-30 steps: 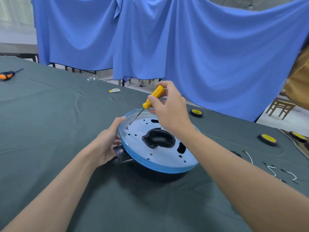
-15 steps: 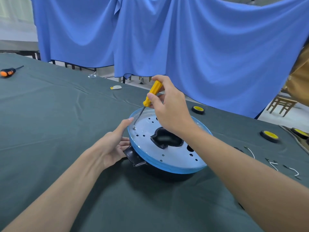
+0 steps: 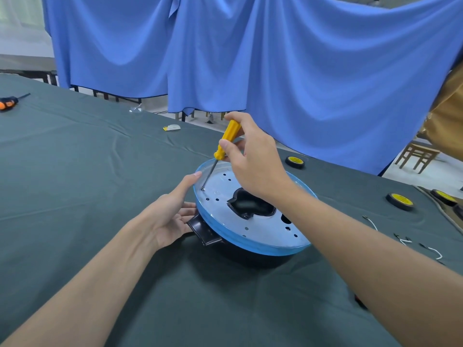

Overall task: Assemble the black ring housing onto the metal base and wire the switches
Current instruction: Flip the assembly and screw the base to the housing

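A round metal base (image 3: 263,232) with a blue-film rim lies on top of the black ring housing (image 3: 204,232) on the dark green table. My right hand (image 3: 253,161) grips a yellow-handled screwdriver (image 3: 225,141), whose tip stands on a screw (image 3: 202,189) near the plate's left rim. My left hand (image 3: 172,211) rests with straight fingers against the left edge of the plate and housing. Short white wires (image 3: 436,251) lie on the cloth to the right.
Yellow-and-black wheels (image 3: 399,201) (image 3: 295,161) lie on the table at the right and behind the plate. An orange-black screwdriver (image 3: 8,102) lies far left. A small white item (image 3: 172,127) sits near the far edge. Blue curtains hang behind; a wooden stool (image 3: 417,156) stands at the right.
The view has shifted, so the assembly sits further right in frame. The screwdriver stands steeper on the same screw. My left hand stays against the plate's left edge.
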`<state>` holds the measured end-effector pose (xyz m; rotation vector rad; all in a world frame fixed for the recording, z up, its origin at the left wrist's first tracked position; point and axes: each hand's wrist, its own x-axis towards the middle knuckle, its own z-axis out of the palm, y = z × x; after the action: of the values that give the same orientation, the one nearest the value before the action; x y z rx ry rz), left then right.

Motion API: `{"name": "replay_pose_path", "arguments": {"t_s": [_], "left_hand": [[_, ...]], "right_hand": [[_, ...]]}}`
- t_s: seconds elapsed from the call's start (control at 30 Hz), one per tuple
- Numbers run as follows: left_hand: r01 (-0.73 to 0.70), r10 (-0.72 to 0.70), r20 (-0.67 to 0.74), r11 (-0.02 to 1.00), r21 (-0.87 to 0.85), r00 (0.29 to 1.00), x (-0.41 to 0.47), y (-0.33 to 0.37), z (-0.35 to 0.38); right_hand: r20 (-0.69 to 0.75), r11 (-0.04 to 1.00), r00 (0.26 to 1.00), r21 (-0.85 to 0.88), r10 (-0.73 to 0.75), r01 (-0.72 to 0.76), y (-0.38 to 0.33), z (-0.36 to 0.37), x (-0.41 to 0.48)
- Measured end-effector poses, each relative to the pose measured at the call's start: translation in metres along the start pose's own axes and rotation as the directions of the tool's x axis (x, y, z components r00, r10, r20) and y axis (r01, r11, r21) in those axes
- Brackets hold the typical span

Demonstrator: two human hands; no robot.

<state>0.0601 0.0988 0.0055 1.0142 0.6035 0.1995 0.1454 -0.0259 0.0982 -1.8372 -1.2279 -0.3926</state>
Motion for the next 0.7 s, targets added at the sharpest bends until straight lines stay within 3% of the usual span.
{"name": "replay_pose_path", "arguments": {"t_s": [0.43,0.7], "left_hand": [[0.01,-0.01,0.007,1.0,-0.012,1.0,0.0,-0.001,0.0],[0.011,-0.01,0.019,1.0,-0.018,1.0,0.002,-0.002,-0.002]], "right_hand": [[0.03,0.999,0.999,-0.013,-0.03,0.03,0.004,0.0,0.004],[0.169,1.0,0.986,-0.02,0.007,-0.004,-0.004,-0.001,0.016]]}}
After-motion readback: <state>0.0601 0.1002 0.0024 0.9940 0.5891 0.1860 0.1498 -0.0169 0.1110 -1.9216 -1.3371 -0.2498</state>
